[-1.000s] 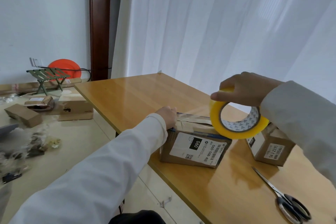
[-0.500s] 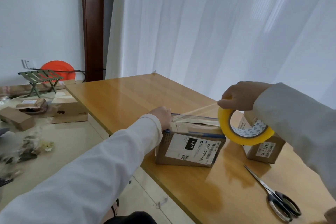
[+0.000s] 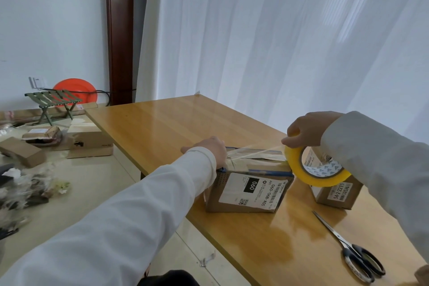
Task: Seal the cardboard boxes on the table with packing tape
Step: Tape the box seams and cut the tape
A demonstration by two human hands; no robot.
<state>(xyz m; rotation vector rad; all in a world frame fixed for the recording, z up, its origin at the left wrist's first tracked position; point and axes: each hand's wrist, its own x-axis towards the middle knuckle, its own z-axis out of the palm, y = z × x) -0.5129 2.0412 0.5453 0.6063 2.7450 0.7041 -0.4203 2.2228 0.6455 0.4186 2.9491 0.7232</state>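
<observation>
One tape strip point(image 3: 253, 153) lengthwise left-to-right

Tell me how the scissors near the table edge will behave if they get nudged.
The scissors lie flat on the glossy table, so they would probably slide rather than roll or tip. Being metal-bladed, they look stiff. They lie close to the near edge, so a push could drop them.

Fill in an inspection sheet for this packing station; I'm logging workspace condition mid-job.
Surface: glossy wooden table.
Job's things: labelled cardboard box at the near edge, tape strand across its top; smaller cardboard box behind the yellow packing tape roll.
Clutter: steel scissors lying on the table.
Hands: left hand presses the tape end onto the box; right hand grips the roll.
Cables: black cable by the wall.
Surroundings: white curtain; floor boxes, green folding stool.
</observation>
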